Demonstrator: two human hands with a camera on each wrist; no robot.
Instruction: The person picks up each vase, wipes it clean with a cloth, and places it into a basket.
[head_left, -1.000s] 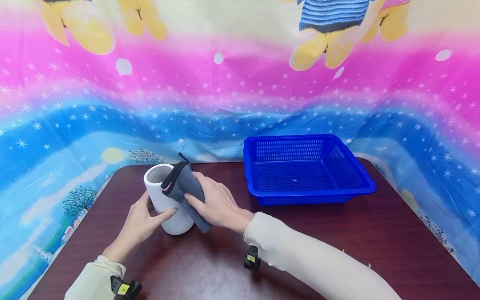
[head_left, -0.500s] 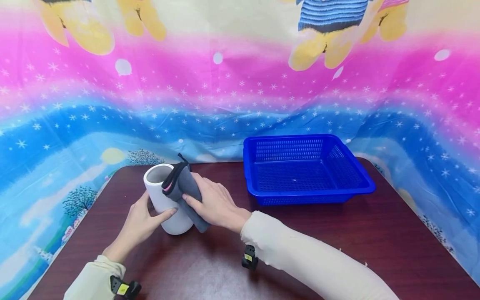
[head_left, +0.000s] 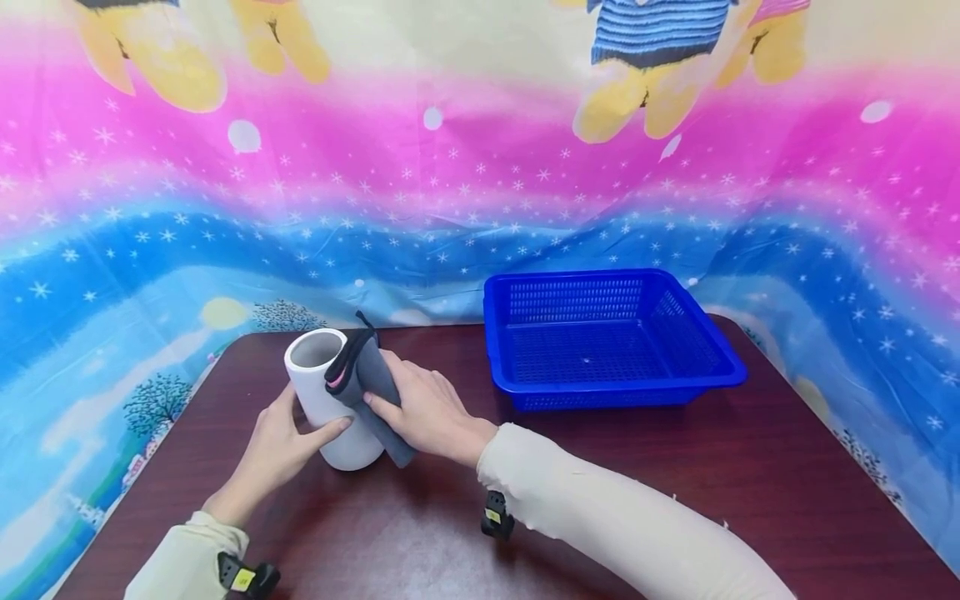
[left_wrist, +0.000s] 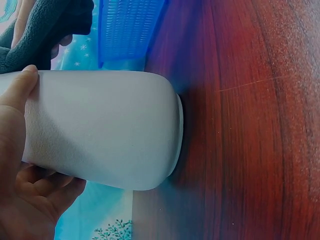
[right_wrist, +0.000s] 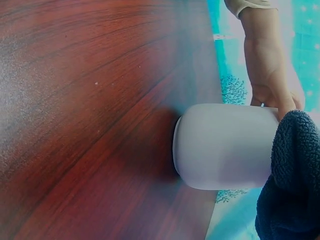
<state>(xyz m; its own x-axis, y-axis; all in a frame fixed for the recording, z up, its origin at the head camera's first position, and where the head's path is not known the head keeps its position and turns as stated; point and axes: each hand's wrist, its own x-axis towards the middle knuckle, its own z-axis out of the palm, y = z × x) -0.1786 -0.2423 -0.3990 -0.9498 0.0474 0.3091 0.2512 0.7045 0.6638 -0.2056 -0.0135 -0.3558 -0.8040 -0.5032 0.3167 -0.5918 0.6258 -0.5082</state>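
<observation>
A white cylindrical vase (head_left: 322, 400) with a wide round mouth stands on the table, left of the middle. My left hand (head_left: 281, 437) grips its left side, thumb across the front; the left wrist view shows the fingers curled round the vase's smooth body (left_wrist: 107, 125). In my right hand (head_left: 431, 412) is a folded dark grey cloth (head_left: 378, 379) with a black edge and a bit of pink, held against the right side of the vase near the rim. Seen from the right wrist, the cloth (right_wrist: 295, 170) is fluffy and overlaps the upper vase.
A blue perforated plastic basket (head_left: 611, 387) sits at the back right of the dark reddish-brown wooden table (head_left: 420, 533). Behind it hangs a colourful printed curtain (head_left: 435, 183). A small black camera is strapped to each wrist.
The right hand and the cloth have shifted very slightly left along the vase. The left hand keeps its grip and the vase stays upright in place.
</observation>
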